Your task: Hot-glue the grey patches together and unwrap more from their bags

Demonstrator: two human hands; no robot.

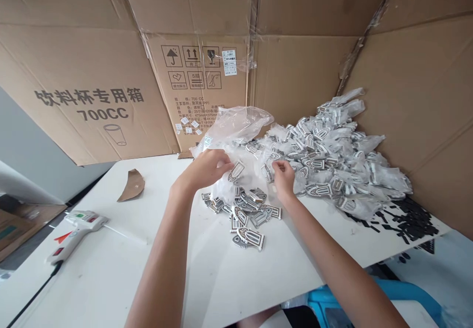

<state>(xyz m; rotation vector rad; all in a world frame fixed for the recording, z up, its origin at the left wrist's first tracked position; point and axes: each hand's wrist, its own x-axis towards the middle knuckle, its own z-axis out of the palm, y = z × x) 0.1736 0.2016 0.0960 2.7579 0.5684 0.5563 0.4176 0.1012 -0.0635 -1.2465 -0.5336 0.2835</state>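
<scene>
My left hand (209, 168) is closed, with thumb and fingers pinching a grey-and-white arch-shaped piece (236, 170) above the table. My right hand (284, 178) is closed too, its fingertips pinched on a small clear plastic bag (266, 171) that has a similar piece inside. Just below both hands lies a loose heap of arch-shaped pieces (254, 205), some showing brown patterned faces and others plain grey. Behind my left hand a large clear plastic bag (236, 123) with a small printed label stands crumpled.
A big pile of bagged arch pieces (325, 155) fills the right rear. Black strips (410, 219) lie scattered beside it. On the left are a glue gun (76, 232) with its cord and a cardboard scrap (132, 185). Tall cardboard walls (303, 72) enclose the table's back.
</scene>
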